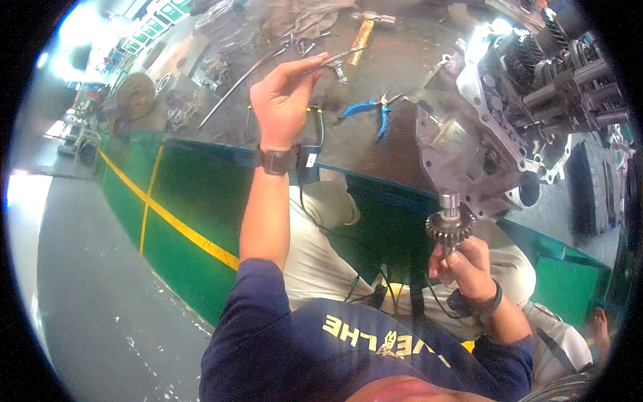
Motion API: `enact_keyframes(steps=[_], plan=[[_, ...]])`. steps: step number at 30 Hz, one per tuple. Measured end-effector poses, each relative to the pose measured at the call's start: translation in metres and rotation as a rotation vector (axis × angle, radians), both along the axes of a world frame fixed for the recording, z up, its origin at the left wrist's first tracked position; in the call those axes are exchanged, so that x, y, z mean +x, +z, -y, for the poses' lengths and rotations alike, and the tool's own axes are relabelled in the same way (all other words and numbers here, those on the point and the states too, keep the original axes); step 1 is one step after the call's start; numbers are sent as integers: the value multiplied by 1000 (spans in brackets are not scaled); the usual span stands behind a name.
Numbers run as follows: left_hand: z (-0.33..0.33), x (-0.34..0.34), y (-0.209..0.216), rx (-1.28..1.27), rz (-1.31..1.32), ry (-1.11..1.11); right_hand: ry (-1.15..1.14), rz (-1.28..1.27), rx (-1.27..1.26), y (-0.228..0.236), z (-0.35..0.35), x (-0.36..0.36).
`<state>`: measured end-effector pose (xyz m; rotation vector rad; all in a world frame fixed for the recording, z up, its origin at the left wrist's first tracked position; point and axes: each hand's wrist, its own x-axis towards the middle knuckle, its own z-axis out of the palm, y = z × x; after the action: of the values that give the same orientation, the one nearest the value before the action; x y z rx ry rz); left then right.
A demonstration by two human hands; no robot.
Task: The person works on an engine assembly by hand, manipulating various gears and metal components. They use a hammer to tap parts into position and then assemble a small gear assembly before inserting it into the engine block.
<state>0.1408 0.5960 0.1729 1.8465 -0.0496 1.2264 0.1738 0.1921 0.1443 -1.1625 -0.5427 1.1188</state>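
My left hand (284,97) reaches over the workbench, its thumb and fingers pinched on a thin dark metal rod (349,53). The rod's tip points right, toward the hammer (362,41) with a wooden handle. Just under the fingertips lies a small metal fitting (341,74). Close to my lap, my right hand (471,271) is closed round the lower end of a gear shaft (449,226). This shaft stands roughly upright, with a toothed gear and a bright cylindrical end above my fingers. Part of its lower end is hidden in the hand.
Blue-handled pliers (382,112) lie on the bench (402,57). A black-and-yellow-handled tool (320,127) is partly behind my left wrist. A large open gearbox housing (462,134) and gear shafts (556,84) fill the right. Leftward are a long rod (231,92) and a round metal part (134,97).
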Motion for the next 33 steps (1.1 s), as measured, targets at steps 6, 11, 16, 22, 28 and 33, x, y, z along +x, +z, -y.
enact_keyframes(steps=[6,11,16,22,28,33], plan=[[1,0,-5,-32,-45,14,31,-12,-15,-6,-3,1],[-12,14,-18,-93,-242,45,6,0,10,-6,0,2],[-72,15,-61,-620,-486,223,48,-48,-3,-13,-6,4],[-41,22,-26,-464,-287,138,26,-80,21,4,-3,5],[89,-8,23,-191,-342,-51,98,-46,38,5,-7,8],[157,-27,31,-78,-314,-327,24,176,250,-3,-4,5]])
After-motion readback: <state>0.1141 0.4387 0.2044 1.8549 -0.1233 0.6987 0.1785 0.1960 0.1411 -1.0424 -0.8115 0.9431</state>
